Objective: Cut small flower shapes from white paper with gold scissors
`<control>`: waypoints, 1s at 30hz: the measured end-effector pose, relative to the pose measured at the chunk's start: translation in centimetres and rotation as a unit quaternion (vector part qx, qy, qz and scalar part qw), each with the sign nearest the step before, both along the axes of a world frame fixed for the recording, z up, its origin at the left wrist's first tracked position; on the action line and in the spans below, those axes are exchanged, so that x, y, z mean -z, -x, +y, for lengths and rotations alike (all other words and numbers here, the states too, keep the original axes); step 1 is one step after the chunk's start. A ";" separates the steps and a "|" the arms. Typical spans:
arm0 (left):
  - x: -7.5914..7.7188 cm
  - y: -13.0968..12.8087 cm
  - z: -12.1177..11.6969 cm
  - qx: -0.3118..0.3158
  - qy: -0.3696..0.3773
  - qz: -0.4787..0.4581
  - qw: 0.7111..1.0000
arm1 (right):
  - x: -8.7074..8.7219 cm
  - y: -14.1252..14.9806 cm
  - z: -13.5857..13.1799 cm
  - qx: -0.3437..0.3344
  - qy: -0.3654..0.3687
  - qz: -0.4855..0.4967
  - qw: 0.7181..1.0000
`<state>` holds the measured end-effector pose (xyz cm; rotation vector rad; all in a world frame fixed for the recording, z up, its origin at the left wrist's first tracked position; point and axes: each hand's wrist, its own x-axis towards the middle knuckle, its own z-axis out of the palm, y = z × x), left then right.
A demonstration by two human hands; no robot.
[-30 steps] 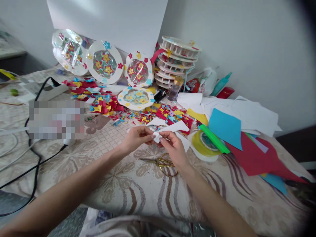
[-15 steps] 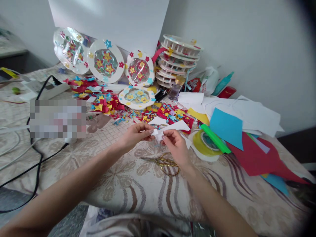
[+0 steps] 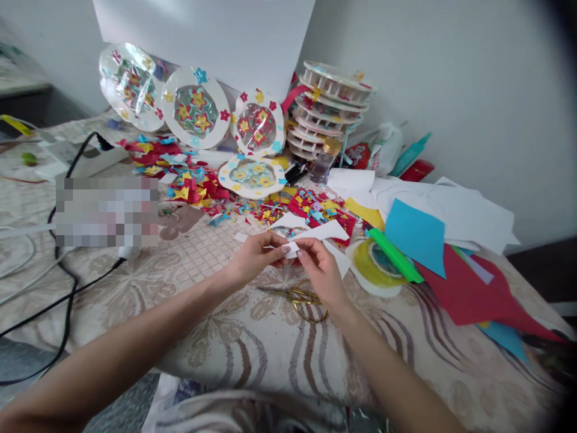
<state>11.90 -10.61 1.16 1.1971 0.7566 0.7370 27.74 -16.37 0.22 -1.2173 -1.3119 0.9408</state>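
My left hand (image 3: 255,258) and my right hand (image 3: 320,270) meet above the patterned cloth, each pinching a small piece of white paper (image 3: 292,248) between fingertips. The paper looks folded small. Gold-handled scissors (image 3: 300,297) lie on the cloth just below my right hand. White paper offcuts (image 3: 324,231) lie right behind my fingers.
Decorated paper plates (image 3: 196,108) lean on the wall, with a stack (image 3: 331,99) beside them. Red, yellow and blue paper scraps (image 3: 202,189) cover the middle. A tape roll (image 3: 374,261), green marker (image 3: 394,255), coloured sheets (image 3: 417,234) lie right. Cables (image 3: 63,288) run left.
My fingers have shifted slightly on the white paper, drawing it smaller between both hands. The view has drifted a little.
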 end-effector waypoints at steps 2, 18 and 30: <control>0.1 0.0 0.0 -0.002 -0.011 0.001 1.000 | -0.2 0.0 -0.1 0.005 -0.012 -0.021 1.000; 0.8 0.1 0.5 0.020 0.105 -0.075 0.991 | 0.2 -1.4 0.3 -0.007 -0.032 -0.110 0.993; 0.7 0.3 0.6 0.039 0.002 -0.034 0.999 | -0.6 -1.8 0.5 -0.030 -0.075 -0.151 0.985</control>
